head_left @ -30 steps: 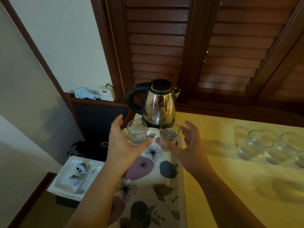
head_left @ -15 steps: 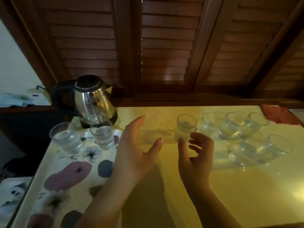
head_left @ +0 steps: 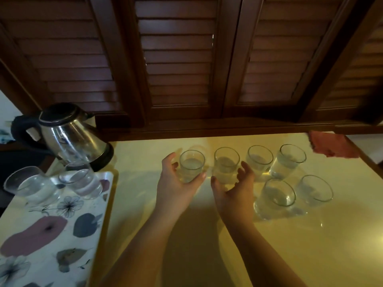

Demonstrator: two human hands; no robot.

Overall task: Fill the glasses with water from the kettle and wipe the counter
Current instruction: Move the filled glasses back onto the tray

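Note:
Several clear glasses with water stand on the yellow counter (head_left: 290, 255). My left hand (head_left: 176, 187) wraps the leftmost glass (head_left: 191, 165), fingers on its left side and thumb on its right. My right hand (head_left: 232, 191) cups the lower part of the second glass (head_left: 226, 161), thumb at its left base, fingers on its right. To the right stand a third glass (head_left: 259, 159), a fourth (head_left: 289, 160) and two nearer ones (head_left: 276, 196) (head_left: 315, 191). The steel kettle (head_left: 70, 135) with a black handle sits at the back left. A reddish cloth (head_left: 333, 147) lies at the back right.
A floral tray (head_left: 62, 230) lies at the left and carries two filled glasses (head_left: 31, 186) (head_left: 81, 182) at its far end, just in front of the kettle. Dark wooden louvred shutters (head_left: 176, 59) rise behind the counter. A wet patch shines near the front right glasses.
Both hands left the two glasses on the tray and moved right across the counter. They now close around the two leftmost glasses of the row. The view turned to the right.

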